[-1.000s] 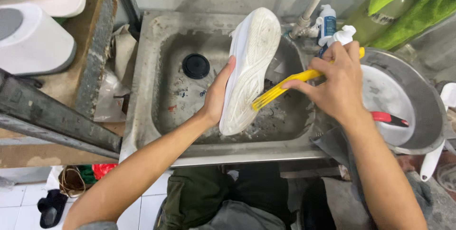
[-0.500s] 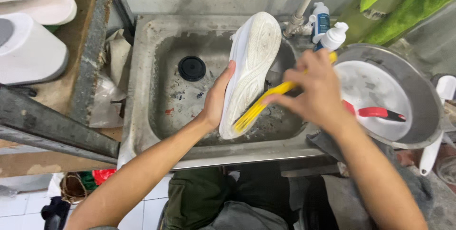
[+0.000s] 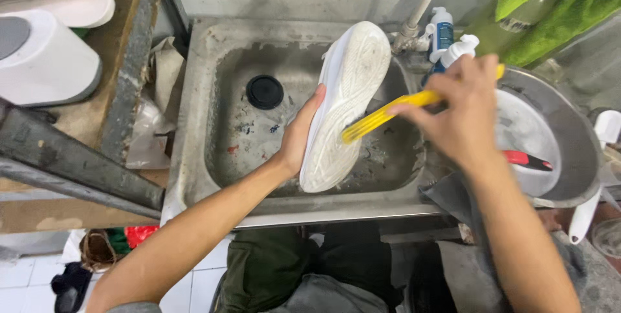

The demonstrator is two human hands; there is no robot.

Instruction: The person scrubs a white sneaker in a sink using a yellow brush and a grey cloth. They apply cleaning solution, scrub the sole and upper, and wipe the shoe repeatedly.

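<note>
A: Shoe (image 3: 346,99), white, sole up toward the camera; where is it exactly?

B: Over the sink (image 3: 194,125), held tilted, toe toward the back wall and heel toward the near rim. The left hand (image 3: 299,135) grips it from the left side, fingers curled behind the upper where I can't see them, thumb pressed along the sole's edge.

A: And the right hand (image 3: 466,116)?

B: Fingers wrapped tight around the handle of a yellow brush (image 3: 388,114). The brush head lies against the middle of the sole, touching it.

A: What's in the sink itself?

B: A black drain plug (image 3: 264,91) sits in the basin floor, left of the shoe and apart from it. The metal is stained and scuffed.

A: Anything to the right?

B: A round metal basin (image 3: 576,138) just beside the sink, with a red-handled tool (image 3: 527,160) lying inside it. Behind the right hand stand a blue bottle (image 3: 443,32) and a white pump bottle (image 3: 462,48), near a pale pipe (image 3: 424,2) that runs up the wall. Green cloth (image 3: 550,9) hangs in the top right corner.

A: And the left?

B: A worn wooden desk (image 3: 123,54) with white shoes (image 3: 58,6) at the top left corner and crumpled plastic (image 3: 152,119) against the sink's rim
</note>
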